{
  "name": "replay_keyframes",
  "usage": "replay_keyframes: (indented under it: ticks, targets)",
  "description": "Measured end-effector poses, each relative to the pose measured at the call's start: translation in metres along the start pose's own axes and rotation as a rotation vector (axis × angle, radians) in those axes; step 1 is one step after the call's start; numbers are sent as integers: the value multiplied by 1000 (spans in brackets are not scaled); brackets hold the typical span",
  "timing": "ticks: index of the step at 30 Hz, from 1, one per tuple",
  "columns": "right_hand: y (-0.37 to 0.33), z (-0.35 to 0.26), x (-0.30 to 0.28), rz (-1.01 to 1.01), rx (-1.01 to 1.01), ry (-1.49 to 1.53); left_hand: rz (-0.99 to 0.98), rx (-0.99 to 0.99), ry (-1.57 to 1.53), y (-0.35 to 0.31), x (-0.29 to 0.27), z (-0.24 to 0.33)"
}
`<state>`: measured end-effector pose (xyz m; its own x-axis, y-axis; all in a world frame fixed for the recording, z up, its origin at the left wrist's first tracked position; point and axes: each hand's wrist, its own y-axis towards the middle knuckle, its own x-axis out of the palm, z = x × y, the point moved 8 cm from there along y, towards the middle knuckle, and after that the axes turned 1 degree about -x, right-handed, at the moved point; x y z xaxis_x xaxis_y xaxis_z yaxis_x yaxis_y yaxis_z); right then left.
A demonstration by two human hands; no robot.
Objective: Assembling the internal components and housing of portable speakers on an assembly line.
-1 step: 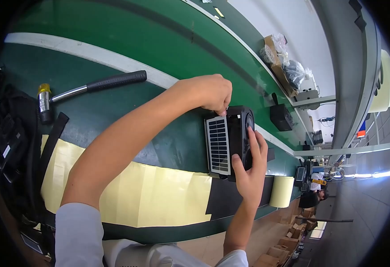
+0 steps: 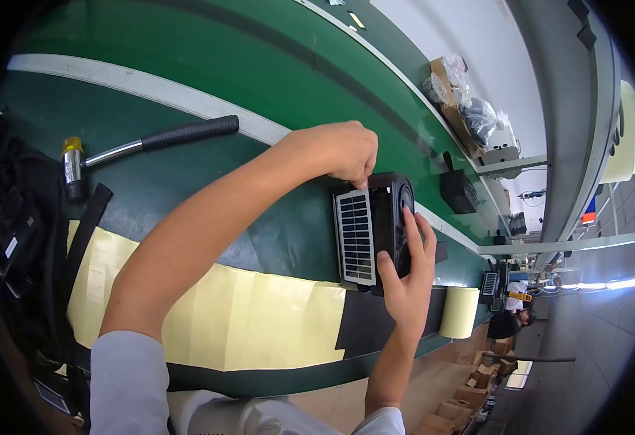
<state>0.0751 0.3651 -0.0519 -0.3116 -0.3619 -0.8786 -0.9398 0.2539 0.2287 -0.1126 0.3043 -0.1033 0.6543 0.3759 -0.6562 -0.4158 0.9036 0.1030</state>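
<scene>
A black speaker-like box (image 2: 384,239) with a rounded, ringed face stands on the green workbench. On its left side is a small solar panel (image 2: 356,238) with dark cells in a pale frame. My left hand (image 2: 350,152) reaches over from the left, its fingers curled and the fingertips pinching the panel's far edge. My right hand (image 2: 411,279) grips the box from the near right, thumb on the near side and fingers across the round face. What lies under the left fingertips is mostly hidden.
A mallet (image 2: 150,145) with a black handle lies left. Yellow paper (image 2: 259,319) runs along the near edge, with a yellow roll (image 2: 459,313) at right. Black bags (image 2: 20,239) lie far left. Beyond a pale rail (image 2: 150,88) stands another black box (image 2: 458,191).
</scene>
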Motion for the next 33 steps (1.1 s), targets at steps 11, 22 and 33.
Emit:
replay_keyframes:
  ticks: [11,22,33]
  targets:
    - [-2,0,4,-2,-24,-173,-66,-53,-38,4,4,-10]
    - [-1,8,11,-91,-11,-202,60,88,323,-2,2,-4]
    - [35,5,29,-69,10,-244,268,237,88,-22,14,-12]
